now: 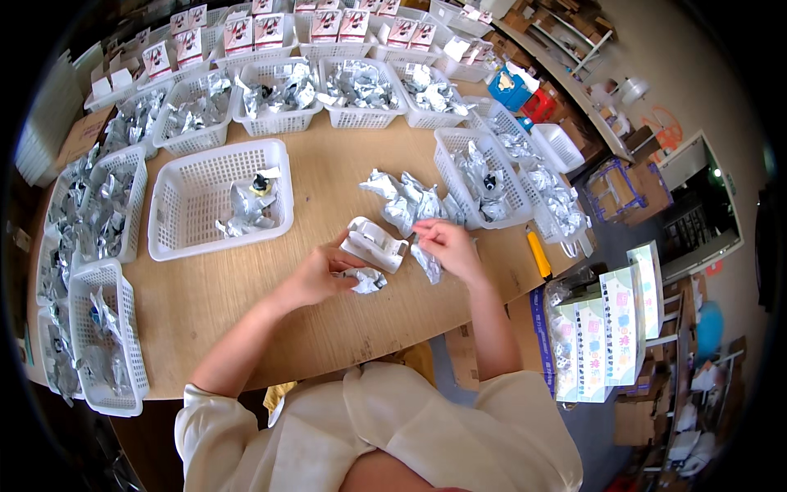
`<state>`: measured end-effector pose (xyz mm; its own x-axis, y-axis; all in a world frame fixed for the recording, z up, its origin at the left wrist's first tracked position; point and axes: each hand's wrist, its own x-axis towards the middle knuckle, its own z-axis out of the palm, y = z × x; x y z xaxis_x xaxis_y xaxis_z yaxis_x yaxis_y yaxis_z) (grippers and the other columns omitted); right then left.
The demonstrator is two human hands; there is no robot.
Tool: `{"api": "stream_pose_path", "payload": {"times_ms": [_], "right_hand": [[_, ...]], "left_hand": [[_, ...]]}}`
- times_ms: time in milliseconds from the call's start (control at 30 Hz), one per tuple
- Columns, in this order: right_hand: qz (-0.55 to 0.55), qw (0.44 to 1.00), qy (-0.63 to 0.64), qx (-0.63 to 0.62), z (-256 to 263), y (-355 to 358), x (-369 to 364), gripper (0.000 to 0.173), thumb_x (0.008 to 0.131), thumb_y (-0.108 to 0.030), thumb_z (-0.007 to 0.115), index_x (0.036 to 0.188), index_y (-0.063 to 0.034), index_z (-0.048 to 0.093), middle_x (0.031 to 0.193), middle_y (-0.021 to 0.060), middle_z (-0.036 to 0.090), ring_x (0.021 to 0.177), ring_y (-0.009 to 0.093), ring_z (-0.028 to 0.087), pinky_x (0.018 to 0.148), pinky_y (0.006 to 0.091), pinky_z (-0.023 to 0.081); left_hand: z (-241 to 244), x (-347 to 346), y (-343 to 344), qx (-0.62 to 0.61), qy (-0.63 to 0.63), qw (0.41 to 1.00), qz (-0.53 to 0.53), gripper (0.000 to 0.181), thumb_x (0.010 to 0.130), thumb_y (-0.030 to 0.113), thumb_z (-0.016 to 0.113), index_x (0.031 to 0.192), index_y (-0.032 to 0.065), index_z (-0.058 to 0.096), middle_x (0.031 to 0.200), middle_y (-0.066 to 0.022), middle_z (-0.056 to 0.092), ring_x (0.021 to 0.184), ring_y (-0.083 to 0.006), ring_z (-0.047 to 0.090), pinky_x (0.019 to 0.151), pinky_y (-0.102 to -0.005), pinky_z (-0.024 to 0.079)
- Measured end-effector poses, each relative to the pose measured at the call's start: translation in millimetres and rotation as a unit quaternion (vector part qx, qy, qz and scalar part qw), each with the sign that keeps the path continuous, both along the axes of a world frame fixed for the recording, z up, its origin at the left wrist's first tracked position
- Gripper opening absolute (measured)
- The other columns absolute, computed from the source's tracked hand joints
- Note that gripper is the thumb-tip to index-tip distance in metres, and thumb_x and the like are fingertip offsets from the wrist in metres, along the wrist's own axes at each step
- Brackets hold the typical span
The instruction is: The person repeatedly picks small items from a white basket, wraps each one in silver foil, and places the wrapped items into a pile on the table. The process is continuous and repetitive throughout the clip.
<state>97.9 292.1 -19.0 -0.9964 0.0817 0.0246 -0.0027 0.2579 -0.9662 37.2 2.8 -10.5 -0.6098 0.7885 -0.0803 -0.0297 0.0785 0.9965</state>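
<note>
My left hand [316, 275] grips a small crumpled silver foil packet [369, 280] just above the wooden table. Right beside those fingers stands a white tape dispenser [374, 244]. My right hand [450, 247] is over the near side of a heap of silver foil packets [413, 200], thumb and fingers close together. Part of a foil piece [427, 263] shows under that hand; whether the fingers pinch it cannot be made out. Left of the dispenser, a large white perforated basket [221, 249] contains foil packets [249, 206] and a small black object [261, 183].
White baskets of foil packets [363, 83] ring the table's far side and left. Behind them, baskets carry printed boxes [238, 34]. One basket [486, 172] borders the heap on the right. A yellow utility knife [538, 253] lies near the right edge, above printed cartons [618, 326].
</note>
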Motion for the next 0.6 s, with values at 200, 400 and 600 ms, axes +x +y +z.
{"api": "stream_pose_path", "payload": {"times_ms": [200,400,600], "right_hand": [[-0.078,0.988,0.131,0.025,46.7,-20.5,19.5,0.005,0.082,0.006,0.063,0.082,0.0034,0.059,0.12,0.0134,0.053,0.109,0.021,0.058,0.083,0.0281,0.054],[-0.077,0.97,0.197,0.12,37.0,-39.9,18.8,0.005,0.084,0.006,0.061,0.082,0.0026,0.058,0.109,0.0092,0.056,0.089,0.015,0.063,0.072,0.0255,0.054],[-0.075,0.954,0.152,0.246,31.1,-50.7,36.4,0.008,0.081,0.003,0.063,0.081,0.0028,0.055,0.095,0.0107,0.06,0.077,0.024,0.063,0.064,0.0309,0.052]], "left_hand": [[6.5,3.1,-4.6,0.065,-0.002,0.995,0.076,0.032,0.075,-0.009,0.066,0.107,-0.0026,0.066,0.149,-0.0253,0.024,0.103,-0.0177,0.063,0.071,-0.026,0.056],[48.3,28.2,-1.8,0.09,0.105,0.984,-0.109,0.037,0.075,-0.012,0.065,0.107,0.0058,0.069,0.152,-0.02,0.022,0.108,-0.017,0.061,0.065,-0.0221,0.054],[35.6,50.6,33.5,0.0,0.132,0.97,-0.203,0.03,0.076,-0.005,0.067,0.104,0.0063,0.068,0.151,-0.0243,0.019,0.112,-0.0283,0.06,0.071,-0.0304,0.057]]}}
